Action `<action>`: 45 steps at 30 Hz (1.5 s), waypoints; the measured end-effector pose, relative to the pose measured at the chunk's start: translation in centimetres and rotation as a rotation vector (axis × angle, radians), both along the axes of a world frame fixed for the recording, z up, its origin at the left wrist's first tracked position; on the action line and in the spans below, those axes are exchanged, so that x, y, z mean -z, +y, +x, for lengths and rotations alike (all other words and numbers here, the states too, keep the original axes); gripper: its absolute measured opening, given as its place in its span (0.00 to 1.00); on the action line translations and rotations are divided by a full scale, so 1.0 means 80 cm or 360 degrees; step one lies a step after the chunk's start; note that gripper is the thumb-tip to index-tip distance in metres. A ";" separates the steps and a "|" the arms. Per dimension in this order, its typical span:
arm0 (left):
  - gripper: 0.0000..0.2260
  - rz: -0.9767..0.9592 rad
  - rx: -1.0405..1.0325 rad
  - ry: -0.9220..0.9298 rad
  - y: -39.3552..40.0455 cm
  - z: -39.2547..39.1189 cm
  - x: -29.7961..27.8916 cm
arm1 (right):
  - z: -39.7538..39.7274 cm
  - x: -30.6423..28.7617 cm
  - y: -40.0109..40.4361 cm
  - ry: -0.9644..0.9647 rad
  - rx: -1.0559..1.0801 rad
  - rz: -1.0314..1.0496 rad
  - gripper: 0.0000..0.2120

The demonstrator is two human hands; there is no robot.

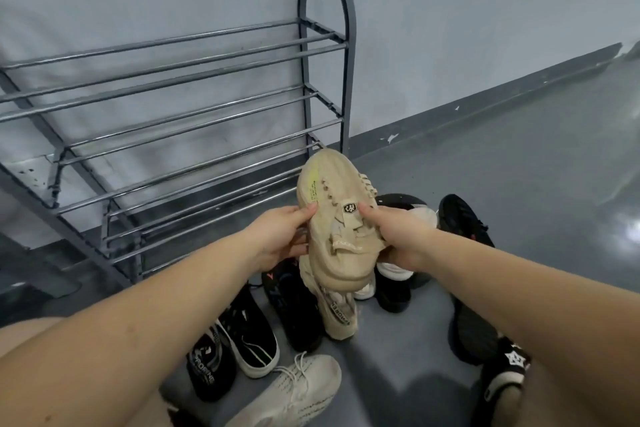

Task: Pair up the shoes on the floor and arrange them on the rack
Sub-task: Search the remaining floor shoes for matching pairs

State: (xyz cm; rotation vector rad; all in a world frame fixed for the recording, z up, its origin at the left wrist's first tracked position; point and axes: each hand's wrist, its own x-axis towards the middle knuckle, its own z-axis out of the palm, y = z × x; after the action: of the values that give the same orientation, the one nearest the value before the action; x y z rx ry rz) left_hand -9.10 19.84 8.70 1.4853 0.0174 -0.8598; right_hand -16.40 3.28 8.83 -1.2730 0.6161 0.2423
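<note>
I hold a beige knit sneaker (329, 191) up in front of the rack, toe pointing away from me. My left hand (280, 239) grips its left side with the thumb on top. My right hand (398, 236) grips its right side, thumb by the tongue label. A second beige sneaker (337, 315) stands on the floor just below it. The grey metal shoe rack (180, 121) stands against the wall to the left, its bars bare.
Several shoes lie on the grey floor: black sneakers (249, 333) at lower left, a white knit sneaker (301, 388) nearest me, black shoes (464, 218) at right, a black-and-white sandal (505, 378) at lower right. The floor to the far right is bare.
</note>
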 end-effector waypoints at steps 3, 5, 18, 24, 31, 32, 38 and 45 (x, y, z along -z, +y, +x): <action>0.12 0.0115 0.0091 0.0007 0.010 0.001 -0.001 | 0.002 0.011 0.006 0.0002 -0.0072 -0.0137 0.14; 0.11 0.0214 0.0178 0.0045 0.020 0.001 0.001 | 0.006 0.012 0.008 -0.0014 -0.0165 -0.0200 0.15; 0.10 0.0638 0.0369 0.0212 0.031 -0.086 0.158 | -0.079 0.162 0.035 0.0516 -0.0182 -0.0045 0.16; 0.13 0.1054 0.0835 0.0057 0.009 -0.133 0.229 | -0.147 0.234 0.025 0.0881 -0.0169 0.0094 0.18; 0.26 0.1186 0.0988 -0.0165 -0.033 -0.161 0.271 | -0.164 0.254 -0.017 0.0931 -0.0116 -0.0069 0.19; 0.29 0.1302 0.1098 -0.0265 -0.035 -0.164 0.272 | -0.166 0.256 -0.023 0.0937 -0.0122 -0.0082 0.20; 0.28 0.1479 0.1307 -0.0558 -0.035 -0.156 0.269 | -0.153 0.268 -0.034 0.0893 -0.0248 -0.0500 0.34; 0.26 0.1518 0.1324 -0.0983 -0.073 -0.089 0.242 | -0.090 0.245 -0.071 0.0631 -0.0149 -0.1099 0.37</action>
State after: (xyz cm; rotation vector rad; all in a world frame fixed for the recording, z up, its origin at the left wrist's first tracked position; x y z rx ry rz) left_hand -16.19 14.00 -10.67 2.6991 -0.7949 -1.0529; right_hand -23.62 -2.42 -10.79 -1.9433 1.0342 0.3830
